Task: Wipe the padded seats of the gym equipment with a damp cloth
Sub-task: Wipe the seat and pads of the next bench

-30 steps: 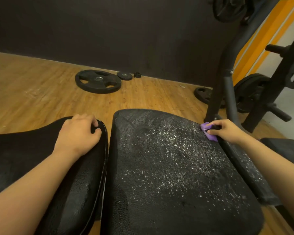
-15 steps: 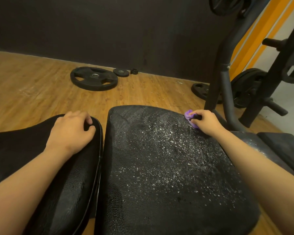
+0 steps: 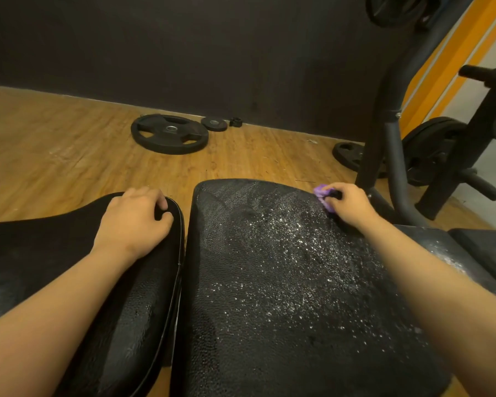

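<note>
Dim, warm light glints off the wet seat pad (image 3: 292,282); wide-angle bending warps the soft edges.

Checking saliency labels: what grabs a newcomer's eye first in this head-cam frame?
The black seat pad at centre, speckled with glistening droplets. At its far right corner the right hand grips a purple cloth, while the left hand rests on the neighbouring pad to the left. Beyond them, a large weight plate lies flat on the wood floor.
</note>
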`<state>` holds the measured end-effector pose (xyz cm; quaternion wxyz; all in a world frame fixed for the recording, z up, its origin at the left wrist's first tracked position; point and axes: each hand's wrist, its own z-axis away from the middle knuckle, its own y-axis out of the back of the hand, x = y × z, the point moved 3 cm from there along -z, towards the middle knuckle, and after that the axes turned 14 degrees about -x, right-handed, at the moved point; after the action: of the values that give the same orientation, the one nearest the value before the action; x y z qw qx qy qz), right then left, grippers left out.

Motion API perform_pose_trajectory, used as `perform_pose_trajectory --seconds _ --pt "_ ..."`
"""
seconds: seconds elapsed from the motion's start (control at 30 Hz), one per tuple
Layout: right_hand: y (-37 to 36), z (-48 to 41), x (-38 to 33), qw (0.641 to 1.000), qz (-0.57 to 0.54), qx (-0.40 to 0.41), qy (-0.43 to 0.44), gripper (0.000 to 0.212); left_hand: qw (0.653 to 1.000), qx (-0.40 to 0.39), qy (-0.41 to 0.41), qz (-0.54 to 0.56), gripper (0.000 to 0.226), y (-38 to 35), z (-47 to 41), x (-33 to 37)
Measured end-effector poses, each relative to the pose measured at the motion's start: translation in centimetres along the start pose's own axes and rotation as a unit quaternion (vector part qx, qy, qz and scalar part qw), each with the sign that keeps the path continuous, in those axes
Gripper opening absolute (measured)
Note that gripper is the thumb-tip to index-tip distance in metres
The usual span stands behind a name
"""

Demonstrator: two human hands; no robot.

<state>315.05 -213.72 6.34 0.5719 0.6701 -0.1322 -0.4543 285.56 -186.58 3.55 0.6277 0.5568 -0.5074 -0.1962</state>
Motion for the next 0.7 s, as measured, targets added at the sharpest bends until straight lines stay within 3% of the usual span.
perform_pose_trajectory --seconds 0.13,0.23,0.37,0.5,0.7 --pt "-1.2 2.2 -1.8 0.997 0.007 -0.017 0.074 0.017 1.000 0.004 0.000 0.007 0.008 0.0 0.2 0.0" --pt "-0.7 4.4 0.5 0.992 0.028 -0.065 0.101 0.029 1.000 0.007 -0.003 0.013 0.008 0.0 0.2 -0.1" --pt "1.3 3.6 3.7 0.996 0.085 -0.006 0.042 0.025 1.000 0.008 -0.004 0.012 0.008 0.0 0.2 0.0" --pt "0.4 1.4 1.3 0.998 0.041 0.045 -0.014 0.026 1.000 0.008 0.004 0.004 0.007 0.0 0.0 0.0" --pt "-3.0 1.8 -5.1 0.995 -0.002 0.018 0.101 0.020 1.000 0.011 0.000 -0.001 0.007 0.0 0.0 -0.1"
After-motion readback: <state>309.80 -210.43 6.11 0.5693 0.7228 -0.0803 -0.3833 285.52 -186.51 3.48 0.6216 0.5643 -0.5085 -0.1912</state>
